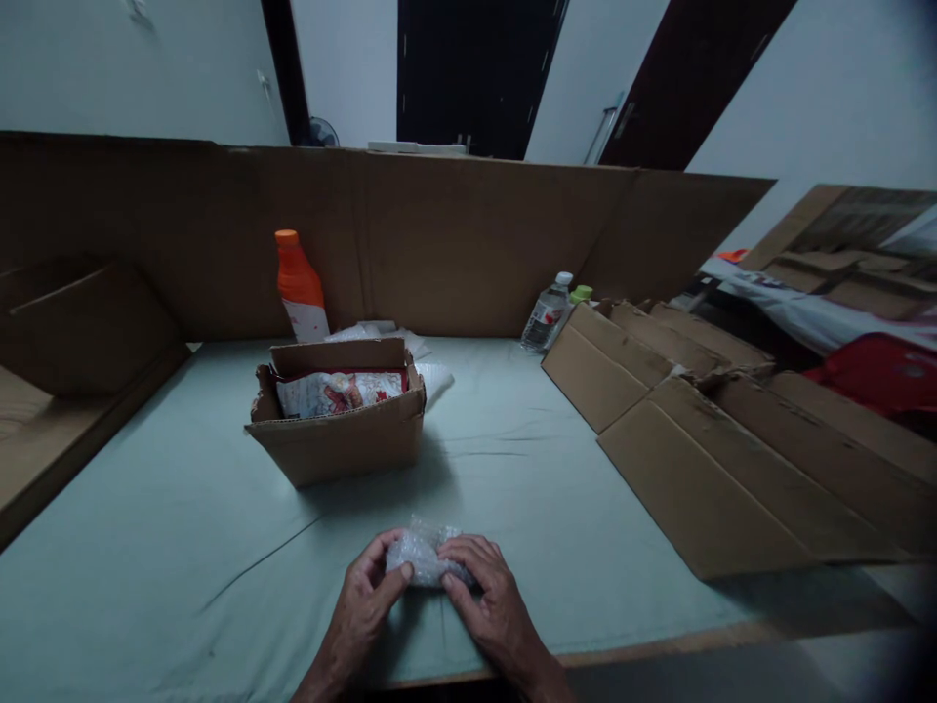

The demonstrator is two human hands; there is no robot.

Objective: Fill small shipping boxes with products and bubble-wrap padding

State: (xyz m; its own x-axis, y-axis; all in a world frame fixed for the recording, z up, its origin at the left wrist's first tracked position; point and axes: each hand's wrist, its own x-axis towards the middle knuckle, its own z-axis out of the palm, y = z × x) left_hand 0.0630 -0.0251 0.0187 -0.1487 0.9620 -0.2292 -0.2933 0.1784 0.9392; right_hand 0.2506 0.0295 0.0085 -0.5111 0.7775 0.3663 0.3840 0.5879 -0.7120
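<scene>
Both of my hands grip a small bubble-wrap bundle just above the green cloth near the front edge of the table. My left hand is closed around its left end, thumb on the near side. On the right end, my right hand is closed, with fingers over the top and thumb in front. What lies inside the wrap cannot be made out. Beyond the hands stands an open cardboard box that holds printed packets in white, red and blue.
An orange bottle and loose bubble wrap are behind the box. A clear plastic bottle stands at the back right, beside several open cartons. A cardboard wall runs along the back; another carton is at left.
</scene>
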